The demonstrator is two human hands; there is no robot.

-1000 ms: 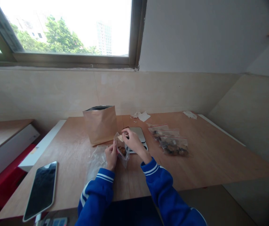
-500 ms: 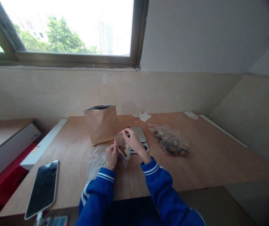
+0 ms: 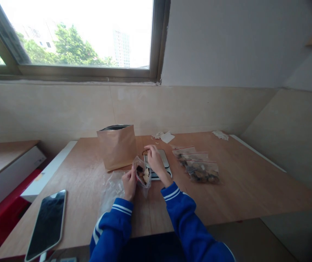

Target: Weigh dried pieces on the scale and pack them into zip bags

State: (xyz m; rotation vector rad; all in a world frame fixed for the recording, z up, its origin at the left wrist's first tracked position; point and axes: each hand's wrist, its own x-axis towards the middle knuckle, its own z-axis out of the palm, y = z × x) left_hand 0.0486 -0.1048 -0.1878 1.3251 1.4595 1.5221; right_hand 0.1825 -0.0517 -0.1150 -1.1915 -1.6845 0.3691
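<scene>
Head view: below frame centre, the left hand [image 3: 129, 185] has its grip clamped on the left edge of a clear bag [image 3: 143, 177] above the surface [image 3: 240, 185]. The right hand [image 3: 154, 158] reaches over the scale [image 3: 163, 157], fingertips at a brown piece [image 3: 145, 152]; whether that grip is closed cannot be told. The piece lies above the bag, long axis apparently crosswise, right hand nearer.

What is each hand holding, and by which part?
The left hand holds the clear bag by its left side. The right hand is at a brown piece, grip unclear.
</scene>
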